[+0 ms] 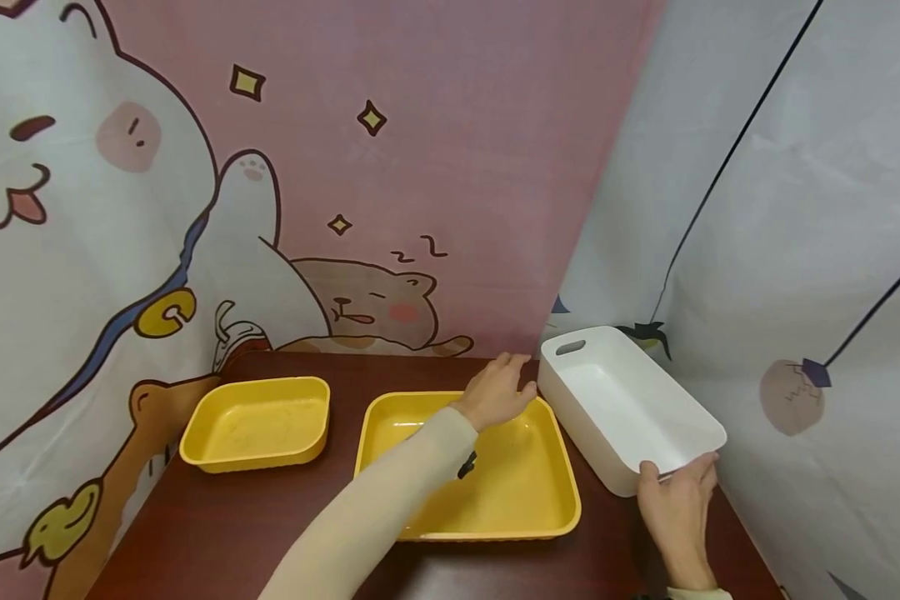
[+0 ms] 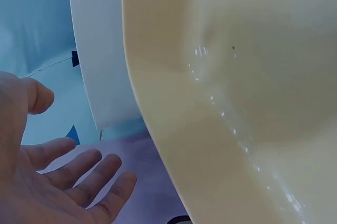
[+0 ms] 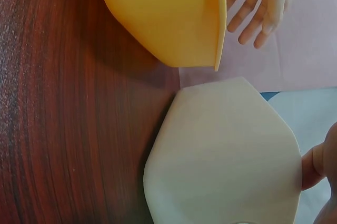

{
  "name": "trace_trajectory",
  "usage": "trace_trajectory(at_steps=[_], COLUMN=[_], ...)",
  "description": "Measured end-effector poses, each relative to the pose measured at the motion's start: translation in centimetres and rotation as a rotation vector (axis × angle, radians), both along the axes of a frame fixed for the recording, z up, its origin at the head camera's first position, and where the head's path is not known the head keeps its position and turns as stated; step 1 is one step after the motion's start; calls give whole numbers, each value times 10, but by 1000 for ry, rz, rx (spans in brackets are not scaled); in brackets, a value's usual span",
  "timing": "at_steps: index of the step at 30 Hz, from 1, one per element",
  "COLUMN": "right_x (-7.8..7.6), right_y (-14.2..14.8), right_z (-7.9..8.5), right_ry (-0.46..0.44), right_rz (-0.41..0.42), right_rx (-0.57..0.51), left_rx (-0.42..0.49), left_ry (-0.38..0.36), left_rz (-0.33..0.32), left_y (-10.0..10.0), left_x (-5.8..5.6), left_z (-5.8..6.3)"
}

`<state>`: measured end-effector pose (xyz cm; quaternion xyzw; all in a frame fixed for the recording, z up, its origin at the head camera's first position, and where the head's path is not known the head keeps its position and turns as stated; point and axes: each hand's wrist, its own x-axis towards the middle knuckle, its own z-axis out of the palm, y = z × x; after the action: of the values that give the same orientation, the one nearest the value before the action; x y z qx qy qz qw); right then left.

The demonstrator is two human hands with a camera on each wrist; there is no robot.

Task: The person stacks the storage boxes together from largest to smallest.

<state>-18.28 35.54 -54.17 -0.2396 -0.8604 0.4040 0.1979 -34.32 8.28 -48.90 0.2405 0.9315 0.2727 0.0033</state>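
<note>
A white plastic storage bin [image 1: 588, 421] with an oval handle hole stands at the right of the table, set at an angle. My right hand [image 1: 678, 508] grips the near end of its rim; in the right wrist view the thumb [image 3: 314, 166] is at the rim's edge, and the other fingers are mostly hidden. Over the far right corner of a large yellow tray [image 1: 495, 500] reaches my left hand [image 1: 497, 392], its fingers spread, apart from the bin. The left wrist view shows that hand [image 2: 68, 171] with nothing in it, beside the tray's rim.
A smaller yellow tray [image 1: 255, 421] sits at the left on the dark red-brown wooden table [image 1: 270, 533]. Behind the table hangs a pink and white cloth [image 1: 480, 167] with cartoon animals, and it continues along the right side close to the bin.
</note>
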Motion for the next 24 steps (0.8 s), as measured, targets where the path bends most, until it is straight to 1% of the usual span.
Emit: trace_trajectory(at_steps=[7, 12, 17, 21, 24], right_x=[0, -1, -1, -3, -3], right_y=[2, 2, 4, 8, 10], right_z=[-3, -2, -2, -3, -4], right_ry=[-27, -45, -35, -43, -52], right_rz=[7, 22, 27, 28, 26], right_rx=[-3, -13, -12, -12, -23], left_rx=[21, 66, 112, 130, 148], left_ry=[-47, -85, -144, -190, -210], left_rz=[12, 31, 37, 43, 28], left_y=[15, 17, 20, 23, 27], left_x=[-11, -18, -25, -34, -41], left_z=[-4, -6, -7, -12, -18])
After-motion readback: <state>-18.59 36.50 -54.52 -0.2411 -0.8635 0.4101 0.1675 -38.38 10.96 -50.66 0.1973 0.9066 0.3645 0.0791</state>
